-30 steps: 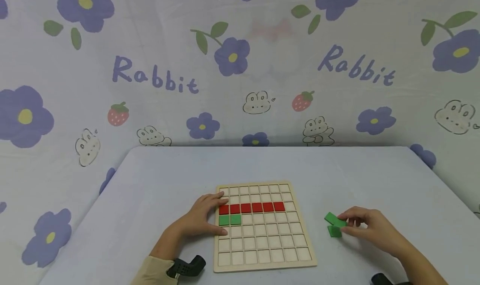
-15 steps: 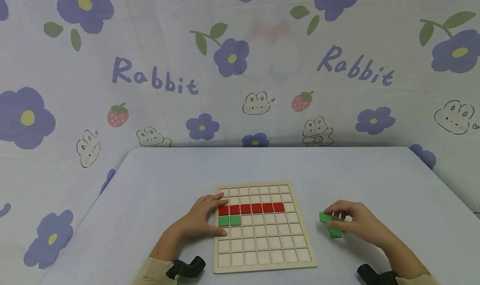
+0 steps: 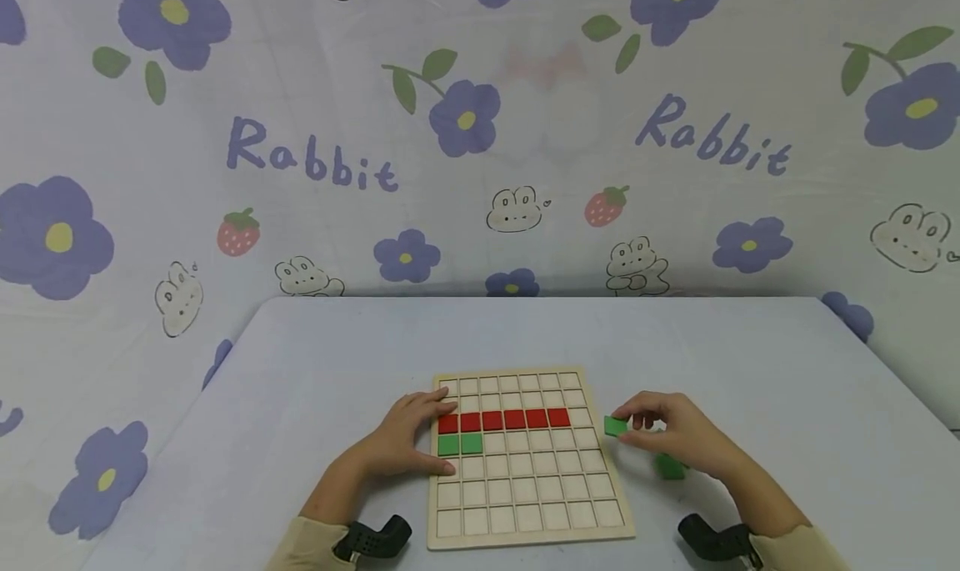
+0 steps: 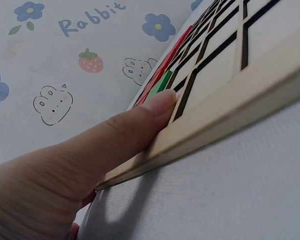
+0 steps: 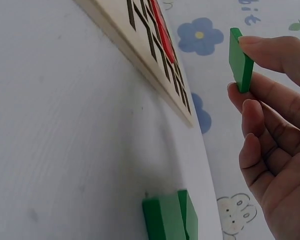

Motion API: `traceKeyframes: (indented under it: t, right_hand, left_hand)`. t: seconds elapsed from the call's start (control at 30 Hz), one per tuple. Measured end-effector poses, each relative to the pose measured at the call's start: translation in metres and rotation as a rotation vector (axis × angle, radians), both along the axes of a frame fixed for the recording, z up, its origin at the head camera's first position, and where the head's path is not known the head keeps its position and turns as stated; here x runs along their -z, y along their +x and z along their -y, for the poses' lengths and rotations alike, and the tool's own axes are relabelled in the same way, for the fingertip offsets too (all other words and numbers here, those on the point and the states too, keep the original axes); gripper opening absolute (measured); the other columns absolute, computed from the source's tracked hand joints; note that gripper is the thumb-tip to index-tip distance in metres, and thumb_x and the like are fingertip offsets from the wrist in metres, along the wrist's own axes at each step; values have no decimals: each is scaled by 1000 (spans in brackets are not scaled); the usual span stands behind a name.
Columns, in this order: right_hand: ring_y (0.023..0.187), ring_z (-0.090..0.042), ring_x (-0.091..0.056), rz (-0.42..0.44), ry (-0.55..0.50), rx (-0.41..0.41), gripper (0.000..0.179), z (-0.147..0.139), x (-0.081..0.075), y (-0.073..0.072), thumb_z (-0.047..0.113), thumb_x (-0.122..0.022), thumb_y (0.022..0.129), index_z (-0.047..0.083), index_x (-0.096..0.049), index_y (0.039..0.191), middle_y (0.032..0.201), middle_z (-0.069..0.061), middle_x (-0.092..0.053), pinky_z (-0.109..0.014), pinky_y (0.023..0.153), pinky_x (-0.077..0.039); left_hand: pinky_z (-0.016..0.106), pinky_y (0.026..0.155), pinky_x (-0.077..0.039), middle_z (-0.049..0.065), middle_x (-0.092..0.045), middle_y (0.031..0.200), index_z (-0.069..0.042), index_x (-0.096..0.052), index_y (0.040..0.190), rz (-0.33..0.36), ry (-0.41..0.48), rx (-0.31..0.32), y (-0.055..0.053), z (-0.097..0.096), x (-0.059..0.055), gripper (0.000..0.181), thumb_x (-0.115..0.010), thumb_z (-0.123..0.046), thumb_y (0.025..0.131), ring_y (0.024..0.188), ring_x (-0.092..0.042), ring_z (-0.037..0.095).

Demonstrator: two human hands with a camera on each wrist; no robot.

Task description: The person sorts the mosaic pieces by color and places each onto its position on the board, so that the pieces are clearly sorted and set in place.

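Steady board, light pinch

Head view: lower centre, the left hand (image 3: 401, 438) lies spread on the board (image 3: 551, 489); rightward, the right hand (image 3: 675, 428) pinches a green tile (image 3: 615, 426). Left wrist: mid-frame, the thumb (image 4: 140, 117) should check sliding. Right wrist: upper right, light edge pinching should help flat placement.

Grid board (image 3: 528, 489) matt wood; green tile (image 5: 238, 62) smooth.

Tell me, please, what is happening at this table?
A person's right hand pinches a green tile beside the board, while the left hand rests on the board's left edge. Six red tiles sit in one row and two green tiles in the row below. More green tiles lie on the table.
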State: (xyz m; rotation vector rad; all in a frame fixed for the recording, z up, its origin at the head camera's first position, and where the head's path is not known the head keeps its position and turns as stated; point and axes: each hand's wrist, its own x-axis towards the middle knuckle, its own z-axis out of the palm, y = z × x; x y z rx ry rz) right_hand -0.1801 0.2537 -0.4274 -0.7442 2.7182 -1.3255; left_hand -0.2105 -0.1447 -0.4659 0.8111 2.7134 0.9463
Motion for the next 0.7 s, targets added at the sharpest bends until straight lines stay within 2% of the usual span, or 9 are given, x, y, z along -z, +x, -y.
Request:
traceKeyframes:
  t: [0.27, 0.47, 0.7]
  right_hand:
    - [75, -5, -52, 12, 0, -9, 22, 17, -1, -10, 20, -74, 79, 12, -70, 99, 90, 1, -65, -23, 66, -45]
    - [76, -4, -52, -9, -23, -63, 22, 31, -2, -17, 20, -73, 80, 9, -69, 100, 91, -1, -66, -23, 66, -46]
    - [76, -4, -52, 10, -56, -116, 23, 45, 0, -26, 17, -72, 81, 7, -68, 102, 91, -4, -65, -23, 66, -47]
  left_hand:
    - [59, 110, -20, 6, -28, 153, -16, -45, 139, 0, -1, 4, 0, -1, -1, 85, -80, -46, 67, 139, -21, 34]
    - [60, 110, -20, 7, -29, 153, -15, -45, 139, 3, 10, 7, 1, -1, -2, 85, -80, -45, 67, 139, -21, 35]
    - [59, 111, -19, 5, -28, 153, -17, -45, 139, 12, 5, 1, 1, -1, -2, 84, -80, -45, 68, 140, -20, 34]
